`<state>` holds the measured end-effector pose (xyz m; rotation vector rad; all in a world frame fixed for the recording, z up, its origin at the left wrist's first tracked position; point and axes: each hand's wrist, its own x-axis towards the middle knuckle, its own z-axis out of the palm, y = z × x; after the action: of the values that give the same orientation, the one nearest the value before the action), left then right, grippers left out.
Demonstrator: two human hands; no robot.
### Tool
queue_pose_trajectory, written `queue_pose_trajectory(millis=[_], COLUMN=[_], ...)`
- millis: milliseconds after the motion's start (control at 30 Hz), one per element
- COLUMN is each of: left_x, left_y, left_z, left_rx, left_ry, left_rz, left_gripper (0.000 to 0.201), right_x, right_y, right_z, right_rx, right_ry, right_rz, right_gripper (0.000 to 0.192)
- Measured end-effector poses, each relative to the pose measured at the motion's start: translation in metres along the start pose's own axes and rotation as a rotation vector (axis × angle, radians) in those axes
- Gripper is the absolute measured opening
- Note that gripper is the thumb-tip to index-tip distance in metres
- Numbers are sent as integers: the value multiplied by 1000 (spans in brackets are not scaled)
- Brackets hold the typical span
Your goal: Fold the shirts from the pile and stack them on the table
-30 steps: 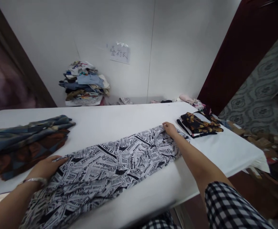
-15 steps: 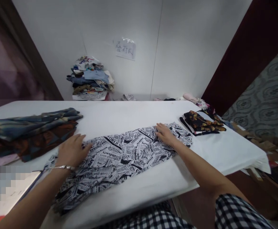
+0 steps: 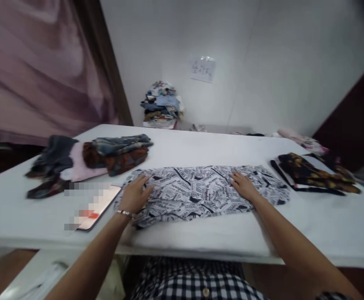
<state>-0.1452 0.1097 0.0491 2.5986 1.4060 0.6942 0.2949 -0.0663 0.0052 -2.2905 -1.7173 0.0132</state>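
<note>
Oblong black-and-white newsprint-patterned cloth [image 3: 194, 196] lies near front edge of white table [image 3: 207, 148], left hand [image 3: 135, 195] and right hand [image 3: 243, 185] open atop.

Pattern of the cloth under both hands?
The cloth: black and white newspaper-style print, best in the head view.

It looks like a clothes workroom, with a long, white, cloth-covered table [image 3: 207, 148], a tall, many-coloured clothes pile [image 3: 165, 104] and a white paper sign [image 3: 203, 70].
</note>
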Motion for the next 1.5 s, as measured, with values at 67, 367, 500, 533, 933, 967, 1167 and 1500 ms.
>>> queue_pose_trajectory(millis=[67, 367, 500, 533, 933, 967, 1167, 1500], left_x=[-31, -86, -66, -60, 12, 16, 24, 51], left_y=[-4, 11, 22, 25, 25, 25, 31, 157], left_z=[-8, -28, -28, -26, 4, 6, -2, 4], left_rx=[-10, 184, 267, 254, 133, 132, 150, 114], left_ry=[102, 82, -53, -77, -254, -269, -279, -189], left_rz=[-86, -306, -466, -504, -688, -681, -624, -215], left_gripper=[49, 44, 48, 50, 44, 39, 34, 27], right_x=[1, -2, -5, -6, -6, -6, -5, 9], right_y=[0, -98, -119, -120, -116, -116, -114, -93], right_z=[2, -17, 10, 16, 27, 27, 26, 10], right_rx=[24, 207, 99, 71, 61, 68, 196, 713], right_ry=[70, 104, -96, -116, -97, -97, -98, 326], right_rz=[-11, -319, -379, -384, -406, -409, -405, -221], right_gripper=[47, 48, 56, 56, 53, 52, 48, 39])
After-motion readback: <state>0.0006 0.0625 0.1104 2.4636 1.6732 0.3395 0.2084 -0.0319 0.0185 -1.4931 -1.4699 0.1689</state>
